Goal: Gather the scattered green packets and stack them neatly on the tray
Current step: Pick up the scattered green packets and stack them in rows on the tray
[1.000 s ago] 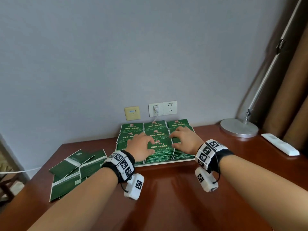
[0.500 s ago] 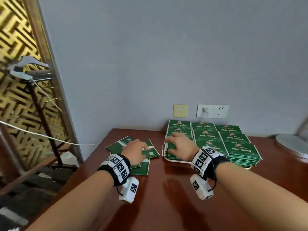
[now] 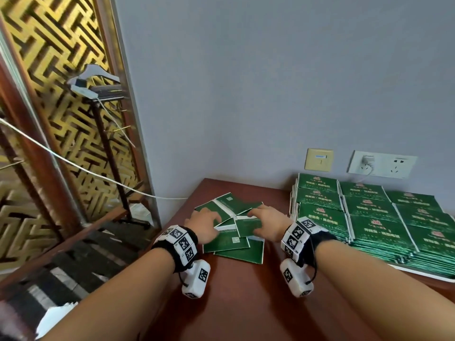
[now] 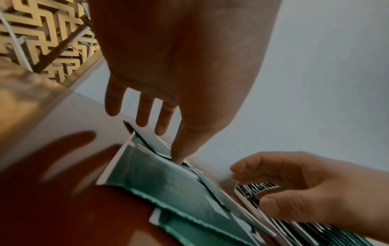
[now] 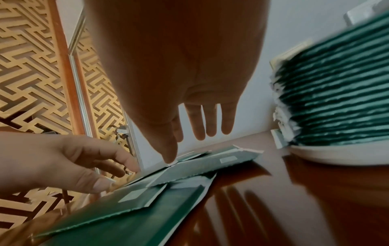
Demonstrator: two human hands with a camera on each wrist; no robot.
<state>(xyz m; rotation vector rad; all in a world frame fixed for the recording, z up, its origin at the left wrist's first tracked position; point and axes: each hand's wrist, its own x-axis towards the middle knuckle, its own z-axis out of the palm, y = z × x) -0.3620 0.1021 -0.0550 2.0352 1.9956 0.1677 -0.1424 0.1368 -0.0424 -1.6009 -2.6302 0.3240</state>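
Several loose green packets [image 3: 230,238] lie overlapping on the brown table, left of the tray. My left hand [image 3: 213,223] rests on their left side, fingers straight, one fingertip [image 4: 177,159] pressing a packet [image 4: 164,181]. My right hand [image 3: 254,219] rests on their right side, and one of its fingertips [image 5: 169,159] touches a packet [image 5: 202,164] while the others hang above. Neither hand grips a packet. The white tray [image 3: 426,273] at the right holds neat stacks of green packets [image 3: 369,210], also seen in the right wrist view as a tall stack [image 5: 336,99].
The table's left edge [image 3: 177,217] drops off close to the loose packets, with a gold lattice screen [image 3: 61,119] and a metal stand [image 3: 105,143] beyond. Wall sockets [image 3: 382,164] sit behind the tray. A white cable [image 3: 73,164] runs across the left.
Both hands left the tray stacks and moved left. The left hand reached the loose packets first, and the right hand has now joined it there. The head view swung left.
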